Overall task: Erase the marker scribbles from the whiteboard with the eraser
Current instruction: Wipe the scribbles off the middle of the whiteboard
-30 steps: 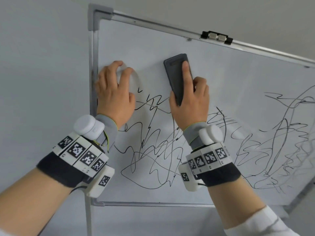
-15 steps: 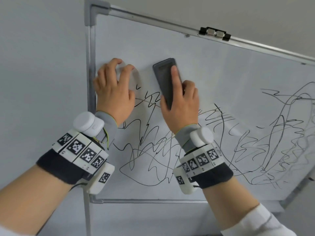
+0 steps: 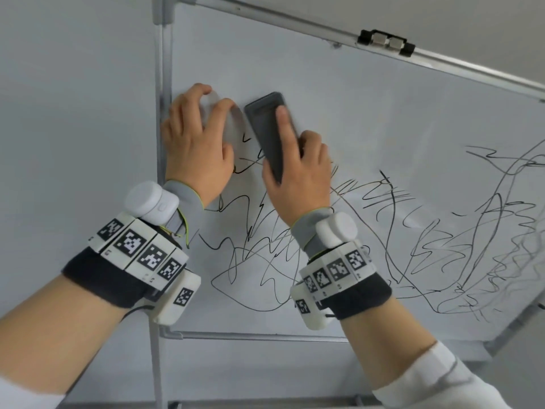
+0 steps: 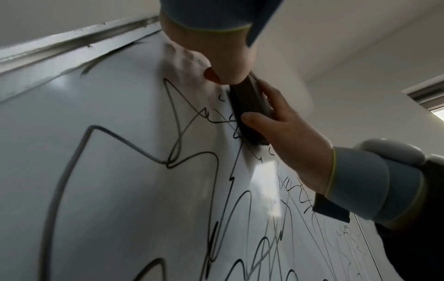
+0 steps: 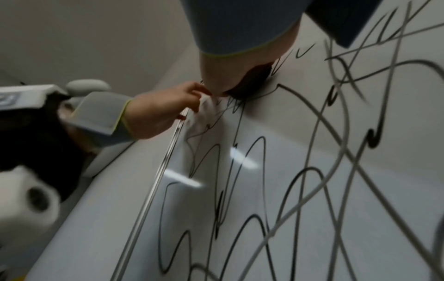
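- While my right hand (image 3: 298, 169) grips the dark eraser (image 3: 269, 134), index finger laid along its back and thumb on its side edge, the pad sits flat against the whiteboard (image 3: 383, 113) near the upper left corner.
- My left hand (image 3: 196, 143) rests on the board just beside the eraser, at the left frame rail (image 3: 160, 143), bracing it; the fingers are bent with their tips on the surface and they grasp nothing.
- From the left wrist view, the eraser (image 4: 250, 114) stands on its long edge across a few short stray marks, with my right thumb pinching its near side.
- Judging by how things lie, the job is barely under way: the band above my hands and along the top rail reads clean, with only small ticks left near the eraser.
- Nearly all the black scribbles (image 3: 265, 261) remain, a dense tangle below both wrists and running right across the board to its far edge.
- I would guess that long strokes downward and then rightward are still needed to clear the lot.
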### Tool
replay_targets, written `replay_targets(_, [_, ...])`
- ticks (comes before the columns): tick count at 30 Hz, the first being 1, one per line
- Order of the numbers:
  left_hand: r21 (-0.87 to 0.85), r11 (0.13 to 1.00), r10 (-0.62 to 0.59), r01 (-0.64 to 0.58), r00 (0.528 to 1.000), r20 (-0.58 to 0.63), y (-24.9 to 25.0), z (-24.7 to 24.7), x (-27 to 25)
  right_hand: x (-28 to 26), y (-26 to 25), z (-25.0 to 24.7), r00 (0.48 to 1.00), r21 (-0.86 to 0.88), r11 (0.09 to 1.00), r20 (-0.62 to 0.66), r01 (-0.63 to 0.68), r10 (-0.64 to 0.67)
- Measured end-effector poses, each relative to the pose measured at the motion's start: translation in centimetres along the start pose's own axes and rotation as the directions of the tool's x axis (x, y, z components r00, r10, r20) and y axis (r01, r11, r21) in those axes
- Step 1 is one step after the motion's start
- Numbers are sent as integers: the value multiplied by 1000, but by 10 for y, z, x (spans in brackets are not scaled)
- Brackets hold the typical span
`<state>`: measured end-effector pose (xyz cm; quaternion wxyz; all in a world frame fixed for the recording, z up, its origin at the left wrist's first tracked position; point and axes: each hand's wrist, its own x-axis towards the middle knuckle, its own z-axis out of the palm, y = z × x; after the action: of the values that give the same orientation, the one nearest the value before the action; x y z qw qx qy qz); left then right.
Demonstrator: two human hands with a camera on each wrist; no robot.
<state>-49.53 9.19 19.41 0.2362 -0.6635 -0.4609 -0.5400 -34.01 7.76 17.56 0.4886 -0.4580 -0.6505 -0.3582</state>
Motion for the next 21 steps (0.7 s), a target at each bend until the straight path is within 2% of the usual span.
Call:
replay_targets(3, [36, 999, -39, 38, 999, 8, -3, -2, -4, 10, 12, -5, 993, -6, 996, -79, -86, 85])
replay_targets(5, [65, 996, -66, 65, 998, 15, -5, -3, -6, 8, 8, -2, 992, 7, 995, -77, -101, 101])
replay_targets(11, [86, 993, -85, 81, 995, 43, -5, -9, -9, -28, -14, 11, 996, -2, 999, 82, 42, -42])
replay_targets(17, [98, 989, -112, 108, 993, 40, -13, -14, -17, 2, -10, 0, 998, 7, 998, -10, -68, 68])
replay_targets(21, [82, 991, -111, 106, 992, 61, -18, -16, -20, -15, -21, 7, 999, 13, 1000, 46, 4, -4])
